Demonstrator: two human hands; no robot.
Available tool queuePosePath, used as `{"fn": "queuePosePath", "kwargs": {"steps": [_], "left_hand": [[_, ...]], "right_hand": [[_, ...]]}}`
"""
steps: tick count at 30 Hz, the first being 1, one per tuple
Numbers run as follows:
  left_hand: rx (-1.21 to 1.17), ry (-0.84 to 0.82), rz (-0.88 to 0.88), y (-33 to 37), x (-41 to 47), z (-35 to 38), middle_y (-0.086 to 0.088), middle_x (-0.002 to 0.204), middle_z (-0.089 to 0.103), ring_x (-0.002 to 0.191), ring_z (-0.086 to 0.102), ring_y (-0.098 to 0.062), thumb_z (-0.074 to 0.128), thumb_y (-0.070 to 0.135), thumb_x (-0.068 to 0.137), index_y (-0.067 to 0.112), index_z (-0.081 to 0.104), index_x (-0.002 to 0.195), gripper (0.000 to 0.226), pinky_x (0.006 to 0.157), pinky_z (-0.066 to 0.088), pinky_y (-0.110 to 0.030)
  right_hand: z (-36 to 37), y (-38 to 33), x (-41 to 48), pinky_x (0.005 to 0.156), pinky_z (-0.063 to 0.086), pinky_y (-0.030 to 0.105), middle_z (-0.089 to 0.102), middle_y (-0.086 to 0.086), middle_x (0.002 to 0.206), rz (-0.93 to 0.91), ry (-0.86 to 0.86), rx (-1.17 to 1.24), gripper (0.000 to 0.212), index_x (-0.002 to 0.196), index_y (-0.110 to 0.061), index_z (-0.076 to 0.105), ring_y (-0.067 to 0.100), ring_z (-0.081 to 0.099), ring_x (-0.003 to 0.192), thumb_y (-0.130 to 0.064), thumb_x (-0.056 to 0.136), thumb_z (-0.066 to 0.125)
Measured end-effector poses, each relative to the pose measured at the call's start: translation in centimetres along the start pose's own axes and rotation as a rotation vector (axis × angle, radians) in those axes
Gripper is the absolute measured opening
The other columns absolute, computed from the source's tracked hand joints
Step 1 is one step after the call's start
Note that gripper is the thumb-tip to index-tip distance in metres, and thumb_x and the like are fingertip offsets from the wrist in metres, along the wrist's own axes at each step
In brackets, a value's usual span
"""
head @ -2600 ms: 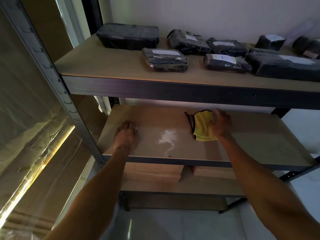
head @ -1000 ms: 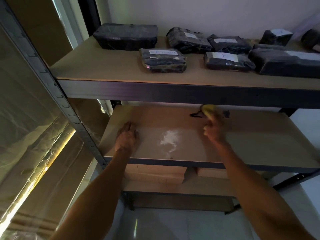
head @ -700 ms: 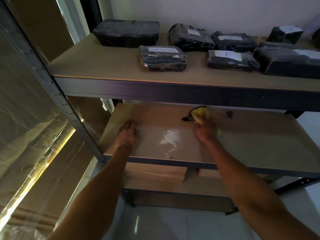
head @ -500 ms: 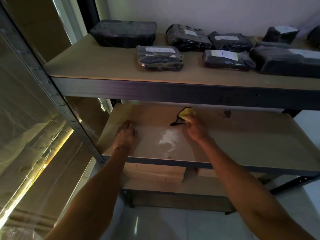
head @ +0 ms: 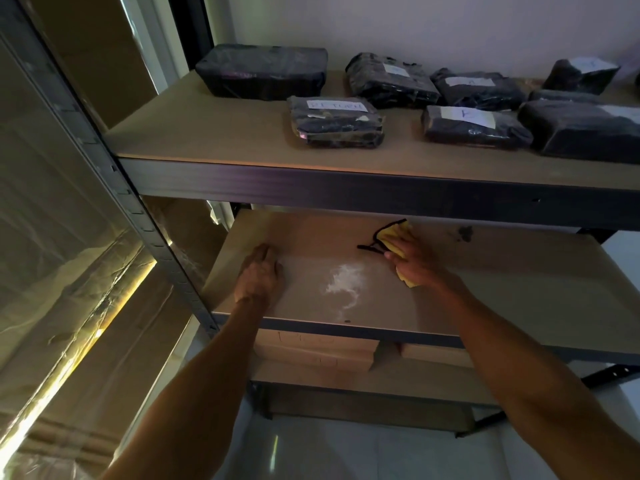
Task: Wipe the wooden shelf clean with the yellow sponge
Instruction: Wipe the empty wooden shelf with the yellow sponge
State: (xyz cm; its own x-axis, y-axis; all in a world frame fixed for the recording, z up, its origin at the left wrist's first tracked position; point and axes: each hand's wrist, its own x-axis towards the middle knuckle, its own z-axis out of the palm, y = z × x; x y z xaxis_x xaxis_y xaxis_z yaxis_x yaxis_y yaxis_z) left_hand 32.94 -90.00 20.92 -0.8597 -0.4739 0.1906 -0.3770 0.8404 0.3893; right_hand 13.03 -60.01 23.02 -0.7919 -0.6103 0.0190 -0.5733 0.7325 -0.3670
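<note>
Gripping the yellow sponge (head: 394, 236) on the wooden shelf (head: 526, 296)

The right hand (head: 414, 263) is lying over the yellow sponge just right of the frame's centre. Its fingers (head: 403, 245) are curling down and clamping on the sponge, with the thumb tucking in at the left side. The sponge is resting on the middle board of the rack, toward the back of it. Yellow is showing beyond the fingers and again under the heel of the hand, and a black edging is trailing out to the left.

The left hand (head: 259, 278) is pressing flat on the same board, left of centre and near its front left corner, with its fingers straight and together, holding nothing. Between the two hands a patch of white powder (head: 343, 282) is lying on the wood, apart from the sponge and running down toward the front lip. A small dark smudge (head: 464, 233) is sitting farther right, near the back of the board.

Across the upper half of the frame, the upper shelf (head: 225, 136) is carrying several black wrapped packages (head: 263, 72), some of them wearing white paper labels. Below the wooden shelf, pale cardboard boxes (head: 311, 348) are lying on a lower board. A grey metal upright (head: 114, 174) is slanting down the left of the frame. Crinkled clear plastic (head: 52, 258) is catching a yellow streak of light at lower left.
</note>
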Motion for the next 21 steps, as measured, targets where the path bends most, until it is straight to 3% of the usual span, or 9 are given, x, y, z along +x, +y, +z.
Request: {"fn": "queuePosePath", "kwargs": {"steps": [3,5,6,8,10,14,17,19,21], "left_hand": [[-0.003,0.006,-0.007,0.0,0.0,0.0,-0.01,0.142,0.049,0.121,0.051,-0.034,0.045,0.027,0.099,0.014,0.053,0.133,0.037,0.103,0.046,-0.045],[0.001,0.011,-0.004,0.0,-0.1,-0.1,-0.01,0.142,0.049,0.121,0.051,-0.034,0.045,0.026,0.098,0.015,0.053,0.133,0.038,0.103,0.046,-0.045],[0.003,0.016,-0.006,0.1,-0.1,-0.1,-0.009,0.141,0.05,0.12,0.051,-0.034,0.045,0.026,0.097,0.015,0.053,0.132,0.038,0.103,0.046,-0.045],[0.018,0.012,-0.017,0.2,-0.1,-0.2,-0.008,0.14,0.05,0.119,0.051,-0.032,0.043,0.027,0.097,0.016,0.053,0.132,0.038,0.102,0.047,-0.045],[0.033,-0.006,-0.025,0.3,-0.1,-0.1,-0.007,0.142,0.049,0.121,0.05,-0.032,0.043,0.028,0.097,0.016,0.051,0.134,0.04,0.103,0.047,-0.045],[0.031,0.0,-0.008,0.0,0.0,-0.1,-0.008,0.14,0.05,0.121,0.051,-0.033,0.046,0.026,0.096,0.016,0.053,0.132,0.038,0.103,0.047,-0.046],[0.027,0.008,0.013,0.0,0.0,-0.1,-0.012,0.139,0.052,0.12,0.052,-0.036,0.046,0.024,0.094,0.013,0.055,0.131,0.039,0.103,0.047,-0.047],[0.014,0.013,0.008,0.1,0.0,-0.2,-0.013,0.14,0.051,0.121,0.051,-0.037,0.047,0.022,0.094,0.011,0.055,0.132,0.04,0.105,0.045,-0.047],[0.016,0.012,0.007,0.1,-0.2,-0.2,-0.012,0.141,0.051,0.121,0.051,-0.037,0.047,0.022,0.095,0.012,0.055,0.133,0.04,0.105,0.045,-0.046]], "right_hand": [[-0.3,0.2,0.0,0.109,0.038,0.032,0.046,0.002,0.147,0.054,0.052,0.271,0.055,0.137,-0.026,0.052,0.021,0.045,0.134,-0.003,0.087,0.056],[-1.9,1.6,0.2,0.09,0.054,0.042,0.058,0.004,0.131,0.189,0.205,0.344,0.063,0.132,-0.027,0.055,0.026,0.061,0.112,0.0,0.075,0.053],[-2.6,2.6,0.8,0.085,0.055,0.047,0.059,0.008,0.127,0.265,0.289,0.321,0.056,0.13,-0.025,0.055,0.032,0.061,0.109,-0.008,0.076,0.051],[-2.9,3.6,1.4,0.095,0.047,0.05,0.054,0.016,0.132,0.383,0.31,0.069,0.043,0.13,-0.022,0.053,0.04,0.052,0.119,-0.023,0.087,0.048],[-1.8,2.7,1.6,0.105,0.04,0.05,0.047,0.016,0.141,0.317,0.234,-0.122,0.046,0.135,-0.026,0.047,0.041,0.043,0.127,-0.031,0.09,0.045],[1.7,-3.7,2.3,0.113,0.036,0.041,0.044,0.002,0.149,0.056,0.081,0.031,0.063,0.138,-0.034,0.048,0.026,0.037,0.139,-0.027,0.076,0.042],[3.6,-7.7,1.8,0.116,0.028,0.03,0.049,0.004,0.146,-0.158,-0.012,0.192,0.053,0.132,-0.024,0.058,0.021,0.041,0.138,-0.013,0.082,0.047],[3.0,-7.9,1.2,0.111,0.038,0.034,0.053,0.001,0.142,-0.192,0.002,0.367,0.06,0.132,-0.02,0.059,0.019,0.05,0.131,-0.003,0.075,0.046],[0.9,-6.2,1.3,0.092,0.055,0.039,0.057,-0.003,0.136,-0.08,0.109,0.48,0.072,0.132,-0.024,0.057,0.021,0.063,0.114,0.011,0.07,0.043]]}}
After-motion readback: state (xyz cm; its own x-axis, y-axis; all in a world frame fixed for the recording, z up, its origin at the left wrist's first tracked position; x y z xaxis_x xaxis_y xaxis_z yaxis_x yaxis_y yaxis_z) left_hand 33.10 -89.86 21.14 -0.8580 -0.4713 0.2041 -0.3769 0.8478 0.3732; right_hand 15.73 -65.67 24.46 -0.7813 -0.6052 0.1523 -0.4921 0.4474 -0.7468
